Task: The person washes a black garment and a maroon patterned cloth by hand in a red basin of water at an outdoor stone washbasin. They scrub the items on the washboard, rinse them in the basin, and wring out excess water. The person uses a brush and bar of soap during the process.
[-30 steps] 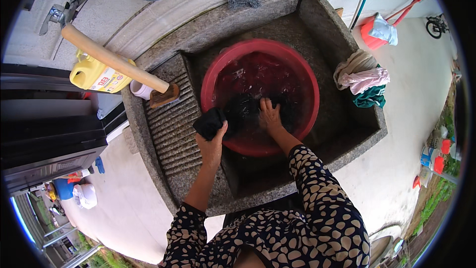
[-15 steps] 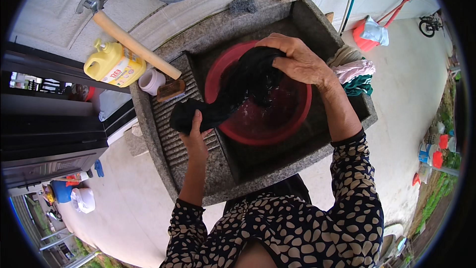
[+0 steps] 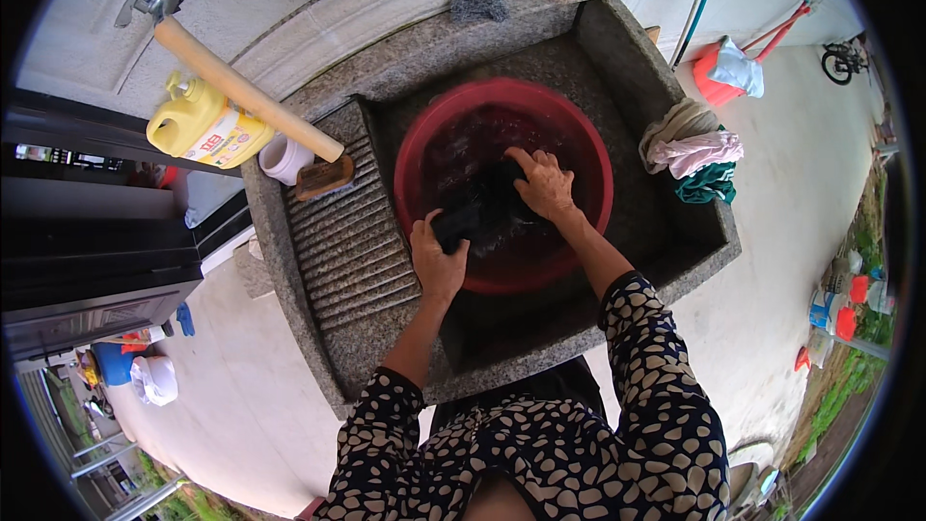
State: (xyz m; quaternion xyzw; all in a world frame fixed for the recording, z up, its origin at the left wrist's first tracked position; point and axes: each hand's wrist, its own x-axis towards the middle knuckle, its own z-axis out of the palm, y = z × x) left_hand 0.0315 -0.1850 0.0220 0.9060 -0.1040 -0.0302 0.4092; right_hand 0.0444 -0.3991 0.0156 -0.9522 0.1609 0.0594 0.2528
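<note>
A wet black cloth (image 3: pixel 475 212) lies partly under water in a round red basin (image 3: pixel 600 188). My left hand (image 3: pixel 439 259) grips its near left end by the basin's left rim, thumb and fingers closed round it. On the cloth's right end, inside the basin, my right hand (image 3: pixel 546 183) is closed with bent fingers; its fingertips are partly hidden in the dark fabric and water. The basin stands in the deep part of a grey stone sink (image 3: pixel 641 275). Left of it is the sink's ribbed washboard (image 3: pixel 352 241), wet and bare.
A scrubbing brush (image 3: pixel 325 178) and a white cup (image 3: pixel 285 160) sit at the washboard's far end, beside a yellow jug (image 3: pixel 209 125) and a tan pipe (image 3: pixel 246 87). Folded clothes (image 3: pixel 696 150) hang over the right rim. A scouring pad (image 3: pixel 478 5) lies on the back ledge.
Both hands have lowered the black cloth into the basin. The left hand moved right, off the washboard; the right hand came down and nearer. The view shifted slightly.
</note>
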